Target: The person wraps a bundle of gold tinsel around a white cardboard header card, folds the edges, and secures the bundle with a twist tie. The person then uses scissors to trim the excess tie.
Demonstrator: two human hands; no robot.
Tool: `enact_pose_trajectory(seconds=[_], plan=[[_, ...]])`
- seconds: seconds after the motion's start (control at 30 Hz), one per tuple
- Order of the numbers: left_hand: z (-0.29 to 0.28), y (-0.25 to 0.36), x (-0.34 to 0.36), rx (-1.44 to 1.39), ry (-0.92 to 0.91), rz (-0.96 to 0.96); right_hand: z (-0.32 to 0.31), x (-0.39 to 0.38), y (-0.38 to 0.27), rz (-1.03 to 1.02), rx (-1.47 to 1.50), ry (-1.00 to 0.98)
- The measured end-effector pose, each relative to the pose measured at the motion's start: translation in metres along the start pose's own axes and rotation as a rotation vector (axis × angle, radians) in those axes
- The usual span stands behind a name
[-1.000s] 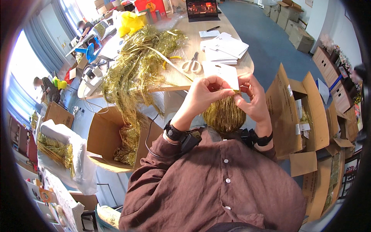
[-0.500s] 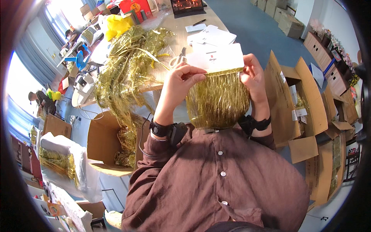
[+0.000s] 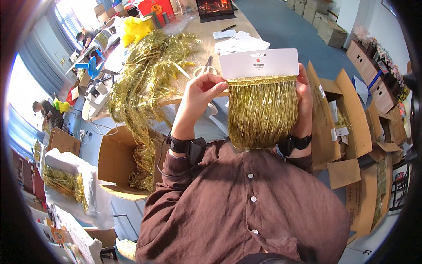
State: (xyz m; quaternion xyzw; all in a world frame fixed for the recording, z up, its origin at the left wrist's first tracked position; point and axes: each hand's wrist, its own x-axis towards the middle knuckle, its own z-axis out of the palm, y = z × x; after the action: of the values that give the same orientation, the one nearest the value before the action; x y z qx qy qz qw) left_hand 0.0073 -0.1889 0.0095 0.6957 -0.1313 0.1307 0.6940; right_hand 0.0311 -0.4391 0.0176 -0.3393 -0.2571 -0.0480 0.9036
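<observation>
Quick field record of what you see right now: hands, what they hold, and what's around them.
left hand: pinches the left upper edge of the gold tinsel fringe
right hand: grips the right side, mostly hidden behind it
white card header: tops the fringe, held upright
fringe strands: hang straight down toward the brown shirt
wooden table: loose gold tinsel pile, white-handled scissors, white papers
open cardboard box: under the table edge, tinsel spilling in

The wooden surface carries a heap of gold tinsel, white papers, scissors, a pen and a laptop.
</observation>
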Motion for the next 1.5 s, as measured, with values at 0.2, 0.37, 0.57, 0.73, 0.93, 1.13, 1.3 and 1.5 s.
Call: enact_pose_trajectory(seconds=[0.2, 0.37, 0.57, 0.73, 0.93, 1.13, 1.3, 1.5], plan=[[0.005, -0.01, -0.002, -0.245, -0.041, -0.056, -0.015, 0.0, 0.0, 0.085, -0.181, -0.093], [0.003, -0.022, 0.007, -0.292, 0.019, -0.197, -0.052, 0.021, 0.019, 0.355, -0.031, -0.043], [0.008, -0.041, 0.015, -0.364, 0.133, -0.175, -0.08, 0.042, 0.043, 0.27, -0.222, 0.174], [0.012, -0.049, 0.013, -0.234, 0.208, -0.165, -0.053, 0.034, 0.029, -0.104, -0.945, 0.056], [0.032, -0.035, 0.003, -0.12, 0.174, -0.059, -0.001, 0.016, 0.035, -0.059, -1.057, -0.352], [0.043, -0.011, -0.011, -0.155, 0.179, -0.083, 0.005, 0.009, 0.031, -0.017, -0.893, -0.36], [0.049, -0.004, -0.017, -0.167, 0.17, -0.074, 0.002, 0.003, 0.032, -0.019, -0.79, -0.379], [0.053, -0.002, -0.014, -0.21, 0.14, -0.057, -0.003, 0.004, 0.036, -0.032, -0.735, -0.316]])
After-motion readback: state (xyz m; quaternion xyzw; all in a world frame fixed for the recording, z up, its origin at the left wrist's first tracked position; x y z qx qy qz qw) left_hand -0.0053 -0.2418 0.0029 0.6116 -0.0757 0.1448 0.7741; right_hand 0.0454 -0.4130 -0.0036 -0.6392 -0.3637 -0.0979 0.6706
